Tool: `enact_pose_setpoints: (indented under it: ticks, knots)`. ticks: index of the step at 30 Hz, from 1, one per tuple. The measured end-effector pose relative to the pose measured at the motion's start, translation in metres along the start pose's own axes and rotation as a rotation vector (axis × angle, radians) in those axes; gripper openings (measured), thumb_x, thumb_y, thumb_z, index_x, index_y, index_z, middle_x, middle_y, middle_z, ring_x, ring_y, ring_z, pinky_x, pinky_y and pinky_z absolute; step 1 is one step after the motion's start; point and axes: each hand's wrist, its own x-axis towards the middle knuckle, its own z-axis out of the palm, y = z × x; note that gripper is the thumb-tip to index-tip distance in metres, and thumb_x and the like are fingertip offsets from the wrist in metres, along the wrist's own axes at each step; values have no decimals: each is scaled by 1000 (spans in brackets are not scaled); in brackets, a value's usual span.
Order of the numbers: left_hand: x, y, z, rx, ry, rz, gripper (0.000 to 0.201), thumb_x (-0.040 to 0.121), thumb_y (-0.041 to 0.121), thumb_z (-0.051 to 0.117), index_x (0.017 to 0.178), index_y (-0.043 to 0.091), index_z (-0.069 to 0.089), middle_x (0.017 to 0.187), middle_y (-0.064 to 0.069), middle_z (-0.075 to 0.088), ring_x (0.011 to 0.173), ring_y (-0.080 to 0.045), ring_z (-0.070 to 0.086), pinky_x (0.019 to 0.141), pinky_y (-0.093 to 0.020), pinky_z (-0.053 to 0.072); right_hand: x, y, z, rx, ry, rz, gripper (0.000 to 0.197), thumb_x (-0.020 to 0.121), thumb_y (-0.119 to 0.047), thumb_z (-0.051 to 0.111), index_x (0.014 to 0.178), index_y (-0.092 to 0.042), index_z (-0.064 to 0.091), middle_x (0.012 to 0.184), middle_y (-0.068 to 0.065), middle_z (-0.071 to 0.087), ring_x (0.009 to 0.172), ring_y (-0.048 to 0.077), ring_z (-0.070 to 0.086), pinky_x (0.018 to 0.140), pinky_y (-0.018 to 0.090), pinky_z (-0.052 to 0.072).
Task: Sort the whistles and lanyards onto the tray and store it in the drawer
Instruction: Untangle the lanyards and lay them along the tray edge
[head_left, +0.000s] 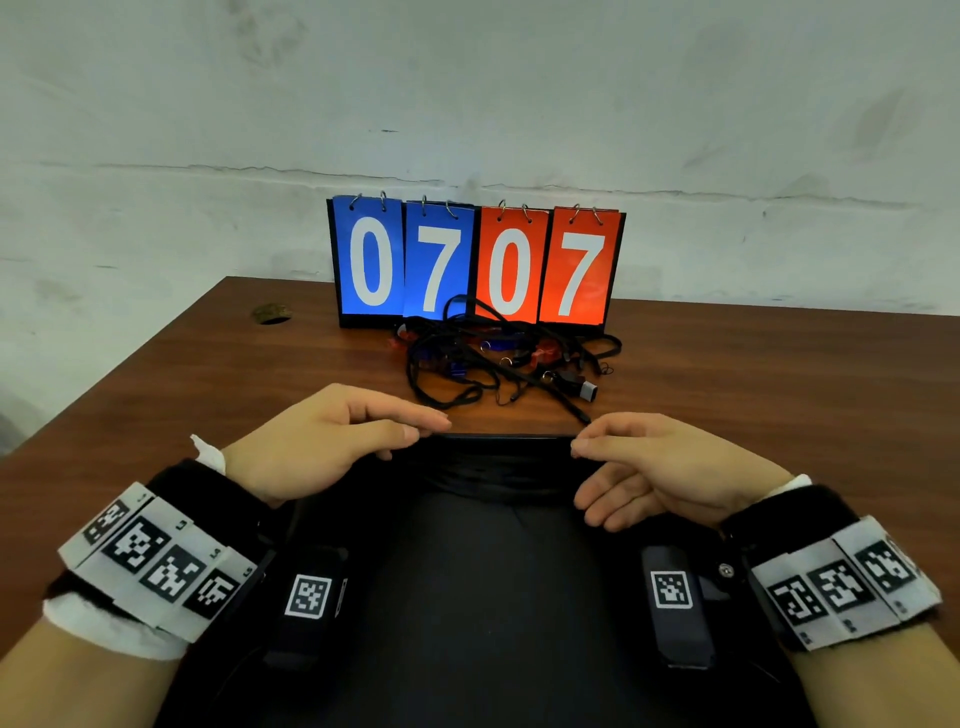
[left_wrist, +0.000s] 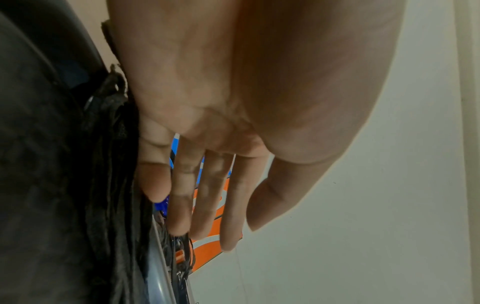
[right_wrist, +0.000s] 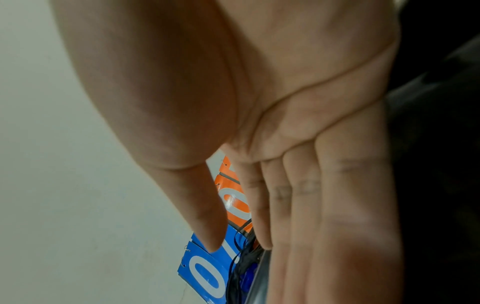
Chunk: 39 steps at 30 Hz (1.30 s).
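Observation:
A tangle of black lanyards (head_left: 467, 358) with blue (head_left: 457, 370), red (head_left: 543, 356) and black (head_left: 574, 387) whistles lies on the brown table (head_left: 753, 374), just in front of a scoreboard. My left hand (head_left: 428, 428) and right hand (head_left: 584, 436) hover at the table's front edge, nearer to me than the pile, palms facing each other. Both wrist views show straight fingers holding nothing: left hand (left_wrist: 239, 234), right hand (right_wrist: 239, 245). Black cords (left_wrist: 182, 257) (right_wrist: 244, 265) show past the fingertips. A thin dark edge (head_left: 498, 437) runs between the hands; I cannot tell what it belongs to.
A flip scoreboard (head_left: 475, 265) reading 07 07 stands against the white wall, right behind the pile. A brass cable hole (head_left: 270, 313) sits at the table's far left. Dark fabric (head_left: 493, 597) fills the space below the table edge, between my forearms.

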Motion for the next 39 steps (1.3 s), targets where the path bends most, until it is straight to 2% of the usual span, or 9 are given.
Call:
enact_pose_setpoints:
  ticks: [4, 7, 10, 14, 19, 25, 33, 36, 39]
  knots:
    - [2, -4, 5, 24, -50, -69, 32, 98, 11, 58, 105, 33, 79, 117, 13, 74, 104, -24, 69, 74, -31, 51, 3, 2, 0, 26, -13, 22, 32, 96, -31, 62, 124, -15, 60, 92, 25, 75, 76, 32, 75, 62, 33, 61]
    - [4, -8, 3, -10, -16, -133, 24, 97, 19, 61, 103, 33, 80, 106, 2, 77, 85, -33, 67, 70, -31, 49, 5, 2, -1, 37, 32, 46, 31, 98, -29, 61, 122, -10, 62, 91, 25, 75, 76, 31, 75, 62, 33, 61]
    - [3, -8, -2, -10, 30, -154, 20, 96, 27, 63, 101, 37, 79, 87, -7, 77, 75, -24, 62, 76, -33, 50, 7, 3, -4, 61, 102, 55, 29, 100, -26, 57, 117, -3, 64, 88, 25, 76, 73, 31, 76, 58, 31, 61]
    - [2, -5, -1, -49, 50, -147, 21, 96, 24, 63, 98, 34, 81, 82, -9, 76, 66, -20, 56, 73, -31, 48, 8, 2, -6, 86, 143, 66, 30, 102, -25, 54, 112, 2, 65, 87, 26, 75, 72, 30, 76, 58, 31, 62]
    - [3, -6, 1, -75, 72, -255, 20, 97, 20, 61, 98, 21, 81, 97, 1, 79, 68, -17, 65, 56, -26, 45, 9, 2, -6, 102, 158, 76, 32, 103, -25, 53, 111, 3, 65, 88, 26, 75, 72, 31, 76, 59, 32, 62]
    - [7, -14, -7, -103, 284, -404, 26, 96, 26, 64, 88, 5, 78, 85, -9, 79, 53, -19, 58, 41, -21, 37, 10, 4, -7, 130, 184, 69, 35, 105, -25, 48, 110, 6, 64, 86, 27, 75, 71, 31, 76, 57, 32, 62]
    - [4, -7, -5, -196, 289, -241, 22, 95, 25, 63, 88, 13, 81, 86, -13, 76, 54, -16, 55, 42, -21, 37, 9, 5, -8, 111, 220, 15, 33, 103, -26, 53, 107, 4, 66, 81, 24, 75, 62, 28, 73, 50, 29, 59]
    - [1, 1, -1, -249, 224, -103, 20, 93, 25, 64, 90, 15, 81, 86, -16, 74, 56, -18, 55, 43, -21, 40, 9, 4, -9, 99, 340, -180, 29, 99, -26, 58, 101, 0, 70, 70, 14, 67, 43, 16, 56, 35, 23, 43]
    - [0, 5, 4, -291, 59, -27, 22, 85, 30, 71, 97, 14, 81, 94, -15, 76, 72, -22, 67, 58, -24, 51, 12, 3, -9, 52, 450, -324, 23, 98, -28, 59, 100, -12, 75, 72, 12, 64, 44, 16, 46, 34, 22, 34]
